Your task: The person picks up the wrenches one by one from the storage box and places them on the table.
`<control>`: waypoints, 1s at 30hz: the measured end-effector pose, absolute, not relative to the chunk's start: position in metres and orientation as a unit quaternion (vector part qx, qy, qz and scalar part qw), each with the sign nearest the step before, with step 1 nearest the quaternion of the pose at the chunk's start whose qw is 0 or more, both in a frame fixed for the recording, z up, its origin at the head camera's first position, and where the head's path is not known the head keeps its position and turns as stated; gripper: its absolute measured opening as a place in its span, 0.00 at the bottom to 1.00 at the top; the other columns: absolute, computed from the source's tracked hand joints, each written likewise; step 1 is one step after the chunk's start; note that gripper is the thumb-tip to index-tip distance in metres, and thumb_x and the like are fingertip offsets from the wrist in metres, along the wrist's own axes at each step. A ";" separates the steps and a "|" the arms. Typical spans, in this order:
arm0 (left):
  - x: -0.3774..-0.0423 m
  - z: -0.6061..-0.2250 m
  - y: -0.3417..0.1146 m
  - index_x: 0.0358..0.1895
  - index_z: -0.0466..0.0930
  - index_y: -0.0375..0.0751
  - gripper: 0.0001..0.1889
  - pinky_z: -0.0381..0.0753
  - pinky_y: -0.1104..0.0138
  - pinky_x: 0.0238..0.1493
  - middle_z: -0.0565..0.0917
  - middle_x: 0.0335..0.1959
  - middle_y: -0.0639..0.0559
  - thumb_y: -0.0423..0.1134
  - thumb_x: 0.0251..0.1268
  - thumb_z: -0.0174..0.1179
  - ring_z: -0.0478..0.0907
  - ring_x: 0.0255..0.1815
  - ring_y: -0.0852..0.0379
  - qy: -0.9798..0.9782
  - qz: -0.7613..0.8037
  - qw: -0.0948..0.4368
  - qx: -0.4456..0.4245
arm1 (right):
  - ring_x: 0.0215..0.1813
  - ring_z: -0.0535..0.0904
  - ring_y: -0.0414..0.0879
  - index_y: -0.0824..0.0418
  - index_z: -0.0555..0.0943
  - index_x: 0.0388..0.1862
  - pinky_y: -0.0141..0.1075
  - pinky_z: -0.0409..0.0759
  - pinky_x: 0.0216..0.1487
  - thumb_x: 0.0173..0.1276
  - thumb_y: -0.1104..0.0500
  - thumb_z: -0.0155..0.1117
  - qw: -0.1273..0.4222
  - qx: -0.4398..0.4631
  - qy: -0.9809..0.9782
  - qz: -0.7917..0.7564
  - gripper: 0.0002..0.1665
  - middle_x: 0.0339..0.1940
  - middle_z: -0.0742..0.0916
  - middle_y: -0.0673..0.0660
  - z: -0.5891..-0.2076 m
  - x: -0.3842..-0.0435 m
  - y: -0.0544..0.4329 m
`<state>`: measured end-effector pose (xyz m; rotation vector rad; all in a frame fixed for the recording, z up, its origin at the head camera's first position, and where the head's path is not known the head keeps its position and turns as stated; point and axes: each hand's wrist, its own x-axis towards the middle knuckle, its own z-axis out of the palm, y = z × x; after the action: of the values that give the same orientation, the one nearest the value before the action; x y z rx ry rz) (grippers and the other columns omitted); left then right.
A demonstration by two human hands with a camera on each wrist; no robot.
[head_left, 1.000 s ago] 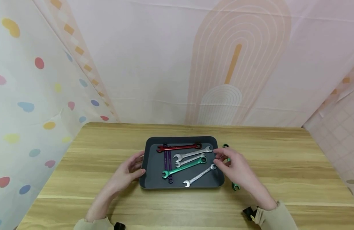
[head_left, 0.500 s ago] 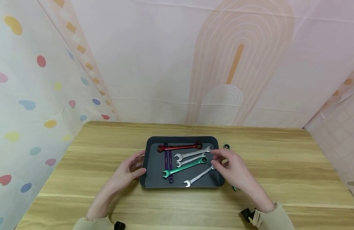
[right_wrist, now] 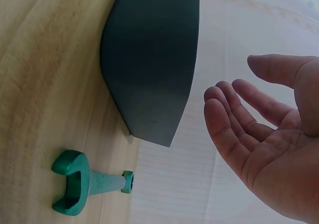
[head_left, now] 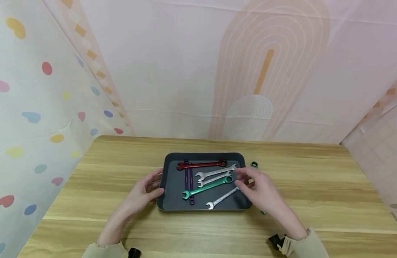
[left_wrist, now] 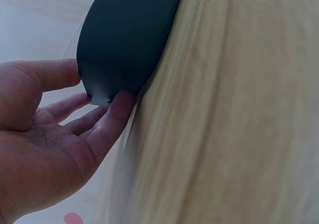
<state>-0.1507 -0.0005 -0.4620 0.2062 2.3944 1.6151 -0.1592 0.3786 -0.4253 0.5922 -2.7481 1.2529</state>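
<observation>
A dark grey tray [head_left: 167,207] lies on the table. In it are a red wrench [head_left: 201,165], a green wrench [head_left: 207,187], two purple wrenches [head_left: 187,179] and several silver wrenches [head_left: 224,197]. My left hand [head_left: 141,191] rests against the tray's left end, its thumb at the rim and fingertips touching the outer wall. Over the right end hovers my right hand [head_left: 261,188], covering one end of the lower silver wrench. The right wrist view shows that hand [right_wrist: 264,139] with fingers slightly bent and nothing between them.
Another green wrench [right_wrist: 99,182] lies on the table just right of the tray, mostly hidden by my right hand in the head view. A wooden table [head_left: 114,161] extends around the tray. Patterned cloth [head_left: 172,71] hangs behind and at the sides.
My right hand has shifted slightly left, further over the tray's right end, and now covers the lower silver wrench's upper end. The left hand and the tray have stayed put.
</observation>
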 end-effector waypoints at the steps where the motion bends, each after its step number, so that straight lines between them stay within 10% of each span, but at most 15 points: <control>1: -0.150 -0.462 -0.001 0.83 0.54 0.31 0.36 0.79 0.74 0.63 0.66 0.79 0.25 0.29 0.77 0.58 0.69 0.78 0.28 0.819 0.555 0.123 0.071 | 0.42 0.83 0.39 0.64 0.85 0.59 0.31 0.86 0.41 0.71 0.67 0.70 0.031 0.192 -0.891 0.409 0.18 0.42 0.89 0.53 -0.426 -0.159 0.378; 30: -0.146 -0.470 0.001 0.82 0.56 0.30 0.35 0.80 0.73 0.63 0.68 0.78 0.24 0.28 0.77 0.59 0.70 0.77 0.27 0.814 0.565 0.119 0.062 | 0.45 0.84 0.43 0.60 0.85 0.60 0.32 0.85 0.43 0.73 0.61 0.70 0.008 0.253 -0.890 0.379 0.18 0.45 0.89 0.54 -0.411 -0.169 0.347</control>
<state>-0.1462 0.0014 -0.4696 0.1822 2.3798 1.6520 -0.1693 0.3473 -0.4109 0.7897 -2.7815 1.1846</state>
